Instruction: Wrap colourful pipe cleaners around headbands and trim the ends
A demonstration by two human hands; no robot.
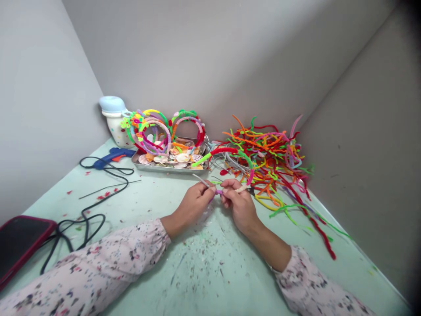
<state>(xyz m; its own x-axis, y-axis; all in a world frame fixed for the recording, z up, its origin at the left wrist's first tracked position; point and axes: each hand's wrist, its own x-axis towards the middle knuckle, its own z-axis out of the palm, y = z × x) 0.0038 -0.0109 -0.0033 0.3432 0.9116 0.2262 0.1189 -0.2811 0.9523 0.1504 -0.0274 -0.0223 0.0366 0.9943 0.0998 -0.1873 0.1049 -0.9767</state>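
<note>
A headband (pixel 251 166) wrapped in green, red, pink and whitish fuzzy pipe cleaner curves up from my hands, its bright green end reaching in front of the shell tray. My right hand (pixel 241 206) is closed on its lower part, thumb and forefinger pinching beside a short purple pipe cleaner section (pixel 219 192). Close by on the left, my left hand (pixel 195 202) pinches the purple pipe cleaner, and a thin grey tip (pixel 199 179) sticks out beyond its fingers. Both hands hover over the near middle of the table, almost touching. My fingers partly hide the purple section.
A metal tray (pixel 164 169) holds seashells and several finished colourful headbands (pixel 154 136). To the right lies a tangled pile of pipe cleaners (pixel 269 149). On the left are a blue glue gun (pixel 113 157), its black cord (pixel 87 215), a white cup (pixel 118 127) and a phone (pixel 23 241).
</note>
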